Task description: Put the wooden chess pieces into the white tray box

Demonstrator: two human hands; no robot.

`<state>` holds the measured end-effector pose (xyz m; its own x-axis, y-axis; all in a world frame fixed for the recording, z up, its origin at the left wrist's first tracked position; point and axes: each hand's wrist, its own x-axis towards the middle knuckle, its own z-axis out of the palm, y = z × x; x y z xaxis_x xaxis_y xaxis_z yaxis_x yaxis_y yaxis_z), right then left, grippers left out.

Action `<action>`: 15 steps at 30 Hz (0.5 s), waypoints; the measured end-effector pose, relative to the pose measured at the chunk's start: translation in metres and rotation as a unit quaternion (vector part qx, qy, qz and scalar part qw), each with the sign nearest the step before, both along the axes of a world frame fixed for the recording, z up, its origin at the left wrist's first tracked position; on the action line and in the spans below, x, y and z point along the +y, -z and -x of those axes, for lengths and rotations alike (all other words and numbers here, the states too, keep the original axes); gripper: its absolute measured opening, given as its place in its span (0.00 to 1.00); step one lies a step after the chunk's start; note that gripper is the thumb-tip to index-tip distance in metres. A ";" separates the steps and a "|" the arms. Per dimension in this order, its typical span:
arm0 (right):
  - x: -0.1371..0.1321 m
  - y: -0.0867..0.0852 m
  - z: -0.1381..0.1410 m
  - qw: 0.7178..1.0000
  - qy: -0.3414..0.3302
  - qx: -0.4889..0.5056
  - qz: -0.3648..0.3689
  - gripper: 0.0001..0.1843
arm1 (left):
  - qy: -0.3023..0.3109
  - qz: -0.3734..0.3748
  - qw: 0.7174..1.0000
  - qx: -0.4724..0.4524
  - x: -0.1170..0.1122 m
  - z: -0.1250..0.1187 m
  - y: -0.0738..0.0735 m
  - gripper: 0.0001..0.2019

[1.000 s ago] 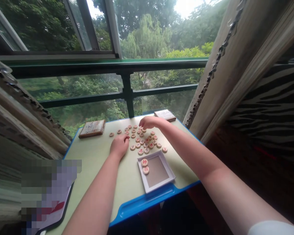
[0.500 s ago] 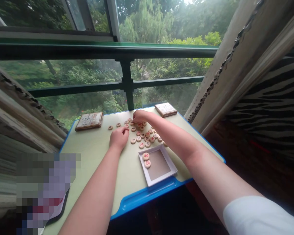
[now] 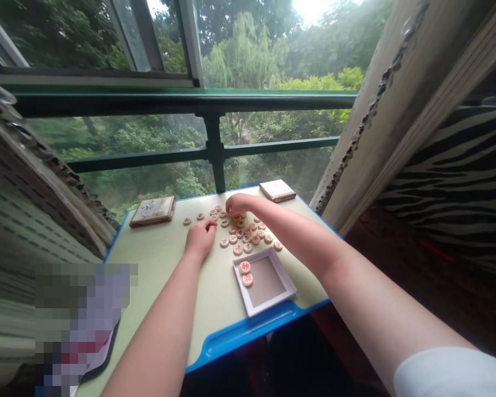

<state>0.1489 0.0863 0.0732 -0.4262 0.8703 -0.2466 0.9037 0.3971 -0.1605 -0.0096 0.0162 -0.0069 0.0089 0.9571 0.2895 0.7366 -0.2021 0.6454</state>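
Round wooden Chinese chess pieces [image 3: 247, 239] with red or dark characters lie scattered over the middle of a pale green table. My right hand [image 3: 236, 204] reaches to the far side of them, fingers bent down and pressed together among the pieces; whatever is under the fingertips is hidden. My left hand [image 3: 200, 238] rests on the table at the left of the pieces, its fingers curled in and the thumb side close to one piece [image 3: 214, 218]. Closer to me, a shallow white box tray [image 3: 288, 286] holds two red-lettered pieces [image 3: 245, 268] at its left side.
A flat decorated box [image 3: 152, 210] lies at the table's far left and another flat box [image 3: 278, 189] at the far right. The table has a blue edge [image 3: 248, 333]. Behind it stand a green railing [image 3: 215, 138] and window; curtains [image 3: 355, 138] hang at both sides.
My right hand has shifted slightly nearer and right within the pieces, still with bent fingers. My left hand stays in nearly the same place. The camera view has tilted a little upward.
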 end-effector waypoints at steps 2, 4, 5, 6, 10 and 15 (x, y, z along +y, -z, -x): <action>-0.001 -0.004 0.004 1.000 0.005 -0.002 -0.010 0.14 | 0.001 -0.002 1.000 -0.004 0.000 0.000 0.000 0.12; -0.004 -0.011 0.005 0.999 0.012 0.010 -0.032 0.13 | 0.005 -0.005 1.000 0.001 0.000 0.001 -0.001 0.12; -0.008 -0.015 0.003 0.999 0.016 0.020 -0.048 0.13 | 0.010 -0.009 1.000 0.006 0.000 0.001 -0.001 0.12; -0.014 -0.018 -0.001 0.997 0.020 0.034 -0.067 0.14 | 0.014 -0.013 1.000 0.011 -0.001 0.001 -0.001 0.12; -0.054 -0.029 -0.040 0.974 0.019 0.152 -0.165 0.10 | 0.023 -0.028 0.999 0.021 -0.001 0.001 0.000 0.12; -0.112 -0.027 -0.100 0.903 -0.009 0.302 -0.307 0.09 | 0.033 -0.036 0.998 0.043 -0.002 0.001 0.002 0.11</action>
<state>0.2485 -0.0255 0.1002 -0.3370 0.7562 0.5609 0.7176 0.5920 -0.3669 -0.0105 0.0146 -0.0087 0.0998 0.9302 0.3532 0.7726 -0.2961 0.5616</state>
